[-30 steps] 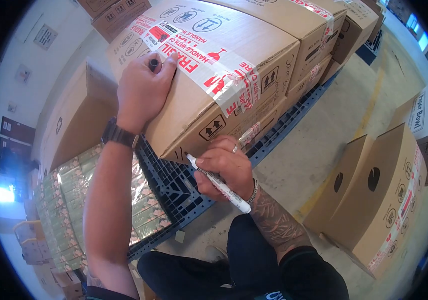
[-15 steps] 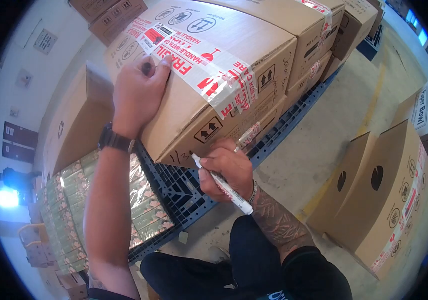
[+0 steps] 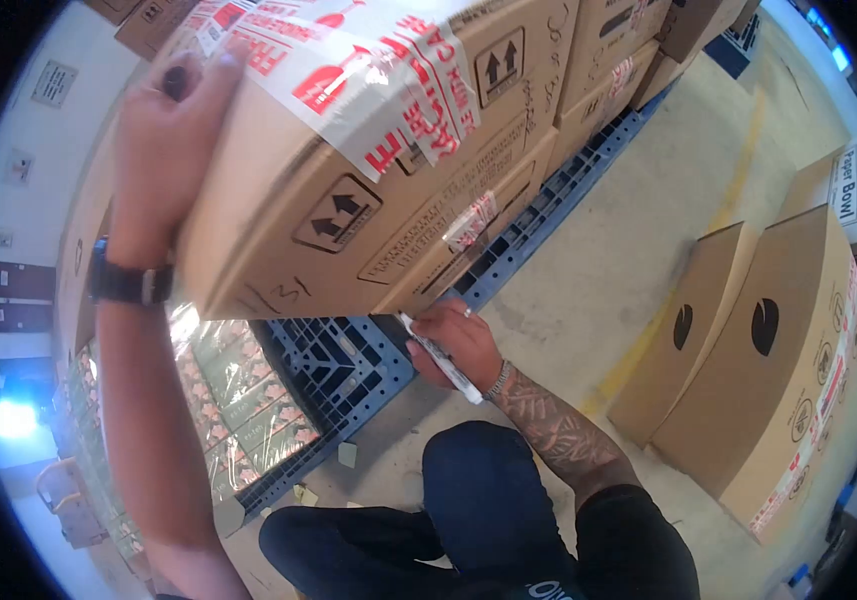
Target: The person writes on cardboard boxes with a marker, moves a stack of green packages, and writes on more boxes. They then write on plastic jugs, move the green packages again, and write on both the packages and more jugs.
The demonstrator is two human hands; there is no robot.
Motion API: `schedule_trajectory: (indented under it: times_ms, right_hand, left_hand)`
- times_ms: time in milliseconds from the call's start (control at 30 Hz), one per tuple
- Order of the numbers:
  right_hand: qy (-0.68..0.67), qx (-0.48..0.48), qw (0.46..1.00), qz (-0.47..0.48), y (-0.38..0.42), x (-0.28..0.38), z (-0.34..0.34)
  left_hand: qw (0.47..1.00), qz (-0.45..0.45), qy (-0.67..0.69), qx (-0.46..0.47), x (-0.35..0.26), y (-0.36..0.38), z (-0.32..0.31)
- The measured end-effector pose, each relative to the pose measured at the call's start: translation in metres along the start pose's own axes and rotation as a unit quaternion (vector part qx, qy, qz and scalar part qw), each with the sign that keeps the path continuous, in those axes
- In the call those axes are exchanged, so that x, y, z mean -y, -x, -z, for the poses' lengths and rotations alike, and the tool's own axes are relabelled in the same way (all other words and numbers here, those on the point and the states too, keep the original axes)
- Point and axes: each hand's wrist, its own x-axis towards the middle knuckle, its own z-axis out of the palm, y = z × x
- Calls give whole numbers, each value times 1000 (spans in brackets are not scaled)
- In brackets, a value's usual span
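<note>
My right hand [image 3: 456, 345] is closed around a white marker [image 3: 448, 368]. The marker's tip is at the lower carton's side, just below the upper carton. Handwritten dark strokes reading about "1/31" show near the bottom corner of the upper cardboard carton [image 3: 268, 245]. Red and white fragile tape [image 3: 388, 90] runs over that carton's top and down its side. On the carton's top edge rests my left hand [image 3: 173, 150], fingers curled around a small dark round piece that looks like a marker cap [image 3: 178, 83].
Under the cartons is a blue plastic pallet [image 3: 348, 365]. Plastic-wrapped green patterned packs [image 3: 258, 400] lie at the left. More cartons [image 3: 758, 360] stand on the floor at the right, near a yellow line [image 3: 638, 350]. Paper scraps [image 3: 347, 454] lie on the floor.
My right hand with the marker has moved from the upper carton's corner down to the lower carton. Another stroke now follows the "1/3". The view has shifted closer to the carton's side.
</note>
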Motion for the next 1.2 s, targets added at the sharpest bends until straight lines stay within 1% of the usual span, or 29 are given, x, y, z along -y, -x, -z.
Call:
schedule_trajectory:
  times_ms: [67, 100, 133, 233, 333, 433, 533, 633, 733, 833, 933, 1033, 1133, 1200]
  right_hand:
    - [8, -13, 1000, 4, 2, -6, -7]
    - [8, -19, 1000, 10, 2, -8, -10]
    - [8, -25, 1000, 17, 2, -10, -12]
    - [2, -9, 1000, 23, -1, -10, -12]
    - [9, -40, 999, -5, 6, -17, -18]
    - [-2, 5, 1000, 0, 8, -19, -17]
    - [14, -5, 1000, -5, 12, -20, -19]
    - [14, -55, 998, -3, 6, -23, -14]
    - [8, -60, 998, -1, 2, -20, -14]
    - [5, -18, 1000, -13, 13, -25, -20]
    - [-12, -32, 999, -16, 19, -27, -22]
    - [-6, -67, 997, -31, 14, -24, -20]
    - [-21, -98, 994, -32, 15, -31, -25]
    - [-14, -73, 997, -34, 18, -30, -25]
  left_hand:
    - [1000, 9, 16, 2, 2, 0, 0]
    - [1000, -3, -18, 8, 3, -1, 2]
    - [1000, -1, -21, 17, 6, -1, 4]
    - [999, 8, -17, 39, 13, -6, 7]
    - [998, -1, -35, 46, 14, -6, 9]
    - [998, 1, -37, 47, 13, -7, 8]
    - [999, 19, 19, 29, -1, 1, 0]
    - [999, 13, -11, 50, 5, -4, 5]
    - [999, -1, 0, 53, 5, -3, 5]
    - [999, 11, 4, 47, 9, -5, 4]
    - [999, -7, -25, 40, 11, -8, 5]
    - [999, 11, -10, 30, 7, -5, 2]
    - [1000, -11, -20, 18, 11, -5, 2]
    - [1000, -4, -24, 12, 10, -6, 2]
